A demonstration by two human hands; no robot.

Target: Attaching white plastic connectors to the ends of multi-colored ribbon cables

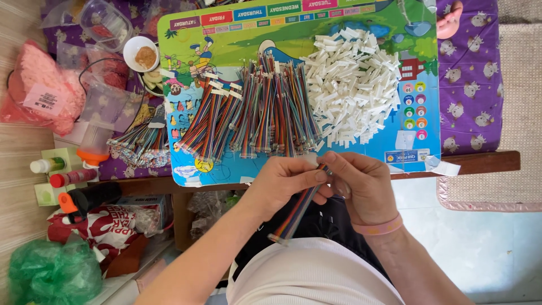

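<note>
Both hands meeting at lower centre of the frame: left hand (282, 181) pinching the upper end of a flat rainbow-coloured ribbon cable (296, 212), right hand (361, 183) closed around the same end, maybe pressing on a small white plastic connector from the pile (353, 85). Seems the fitting step. Finished cable bundles (254, 110) lying on the colourful cartoon mat (192, 39) covering the counter. Next needing exact alignment, then firm push.

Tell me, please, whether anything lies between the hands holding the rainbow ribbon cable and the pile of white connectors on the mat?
Nothing visible does. Both hands, left hand and right hand, grip the ribbon cable at the mat's near edge; the white connectors lie just beyond, over bare mat.
</note>
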